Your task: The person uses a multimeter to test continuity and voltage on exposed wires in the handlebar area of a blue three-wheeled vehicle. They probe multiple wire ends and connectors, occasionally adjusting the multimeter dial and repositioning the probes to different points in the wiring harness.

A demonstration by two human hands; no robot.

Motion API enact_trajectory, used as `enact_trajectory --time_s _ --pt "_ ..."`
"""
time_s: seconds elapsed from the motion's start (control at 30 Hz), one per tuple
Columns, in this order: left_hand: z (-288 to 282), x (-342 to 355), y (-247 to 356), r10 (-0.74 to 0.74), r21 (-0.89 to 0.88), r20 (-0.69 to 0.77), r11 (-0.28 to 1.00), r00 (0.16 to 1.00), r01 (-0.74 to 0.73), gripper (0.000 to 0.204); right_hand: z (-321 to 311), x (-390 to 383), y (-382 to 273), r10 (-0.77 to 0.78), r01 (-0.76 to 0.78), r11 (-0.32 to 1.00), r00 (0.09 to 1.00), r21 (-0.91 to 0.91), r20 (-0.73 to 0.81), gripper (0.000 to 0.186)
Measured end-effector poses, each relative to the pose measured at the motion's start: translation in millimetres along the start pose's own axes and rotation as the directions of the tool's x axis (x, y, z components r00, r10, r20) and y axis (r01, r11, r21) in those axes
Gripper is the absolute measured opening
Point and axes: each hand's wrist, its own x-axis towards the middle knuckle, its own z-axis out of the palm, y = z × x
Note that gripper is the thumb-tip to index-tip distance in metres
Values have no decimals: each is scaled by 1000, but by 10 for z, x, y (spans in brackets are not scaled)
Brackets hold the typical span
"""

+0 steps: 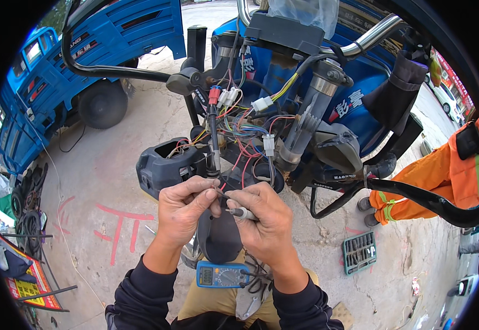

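At the middle of the view, my left hand (pixel 187 206) and my right hand (pixel 264 212) come close together, both with pinched fingers. Between the fingertips runs a thin dark wire (pixel 222 192). Tucked in my right hand is a grey pen-like tool (pixel 242 213), its exact kind unclear. Just beyond my fingers spreads a tangle of coloured wires (pixel 248 129) with white connectors (pixel 268 144) and a red connector (pixel 214 94). A dark probe-like rod (pixel 214 132) hangs down from the red connector toward my left hand. A blue multimeter (pixel 223 274) lies on my lap.
The opened front of a blue three-wheeler, with a metal fork tube (pixel 308 121), surrounds the wires. A black plastic housing (pixel 165 168) sits left. On the ground at right lies a green tool case (pixel 359 252). A person in orange (pixel 432 176) stands beyond; a blue truck (pixel 91 60) is parked left.
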Motion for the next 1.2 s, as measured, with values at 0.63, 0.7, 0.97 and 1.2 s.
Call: enact_trajectory --time_s 0.63,0.7,0.97,1.2 --pt "46 -37 18 -32 48 5 998 999 32 16 22 -58 158 28 -27 999 999 -42 28 16" --pt "39 -42 -5 -24 7 -1 1000 1000 24 17 48 -67 174 5 -4 1000 1000 -23 13 12" --pt "55 -33 -8 18 34 39 999 999 -20 14 74 -86 145 49 -49 999 998 -25 38 12" --pt "60 -38 -13 1 63 19 998 1000 -2 10 66 -98 151 50 -49 998 998 -31 42 12"
